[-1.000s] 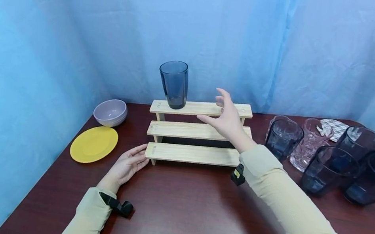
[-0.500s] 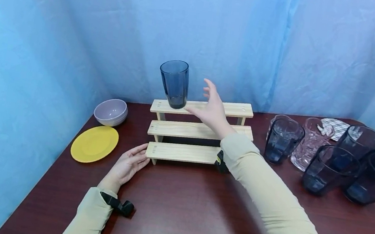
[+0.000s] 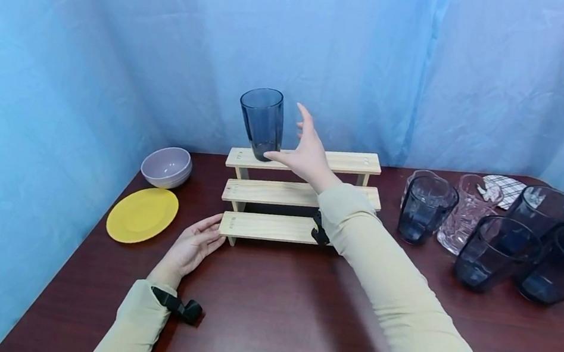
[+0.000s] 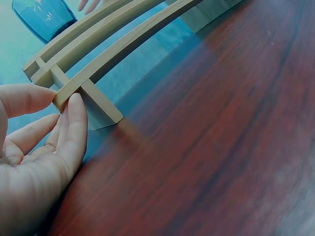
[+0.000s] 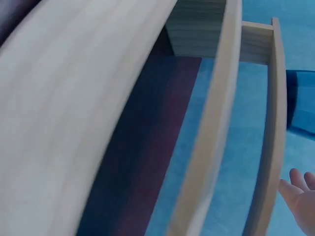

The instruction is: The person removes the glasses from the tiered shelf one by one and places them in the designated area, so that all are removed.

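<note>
A three-tier wooden display rack (image 3: 269, 226) stands on the table. On the left end of its top tier a blue-grey drinking glass (image 3: 264, 119) stands upright. My left hand (image 3: 191, 250) pinches the left end of the lowest tier; in the left wrist view the thumb (image 4: 29, 100) is at its upper side and a fingertip presses beneath. My right hand (image 3: 307, 152) is over the top tier, just right of the glass, with thumb and fingers spread apart and nothing between them. In the right wrist view only part of this hand (image 5: 302, 199) shows, beside the glass (image 5: 302, 103).
Left of the rack are a lilac bowl (image 3: 166, 167) and a yellow plate (image 3: 142, 215). Several dark glasses (image 3: 498, 254), clear patterned glasses (image 3: 461, 225) and a checked round piece (image 3: 509, 188) crowd the right side. A blue curtain (image 3: 352, 59) hangs behind the table.
My right hand has moved left along the top tier towards the glass, its fingers still spread. The left hand has stayed on the rack's corner, and the glass has not moved.
</note>
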Available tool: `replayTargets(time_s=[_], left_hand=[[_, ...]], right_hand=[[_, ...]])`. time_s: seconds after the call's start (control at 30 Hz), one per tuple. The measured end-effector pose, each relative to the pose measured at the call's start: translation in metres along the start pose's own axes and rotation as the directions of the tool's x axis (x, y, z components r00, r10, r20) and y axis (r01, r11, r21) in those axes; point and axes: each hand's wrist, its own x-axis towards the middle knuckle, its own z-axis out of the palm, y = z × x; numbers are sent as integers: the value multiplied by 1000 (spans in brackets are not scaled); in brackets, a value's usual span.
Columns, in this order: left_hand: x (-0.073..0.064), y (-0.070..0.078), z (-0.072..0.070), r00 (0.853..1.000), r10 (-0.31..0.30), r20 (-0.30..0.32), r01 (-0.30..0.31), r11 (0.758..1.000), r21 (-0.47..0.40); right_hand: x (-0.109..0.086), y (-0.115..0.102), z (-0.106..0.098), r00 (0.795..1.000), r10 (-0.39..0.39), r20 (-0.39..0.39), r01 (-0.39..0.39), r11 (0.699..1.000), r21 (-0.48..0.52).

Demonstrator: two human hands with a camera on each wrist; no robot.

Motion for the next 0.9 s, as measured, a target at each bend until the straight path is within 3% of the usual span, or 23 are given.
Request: replayTargets(time_s=[0.37,0.73,0.9], left_hand=[[1,-2,4,1000,-2,4,2,1000,15],[3,-7,2,999,-34,-10,34,999,12],[4,-7,3,1000,-21,1,21,1000,7]], right_hand=[[9,-24,3,999,-36,7,36,999,-32],[12,-23,16,1000,-11,-21,11,1000,6],[13,-24,15,998,12,-54,-11,1000,21]])
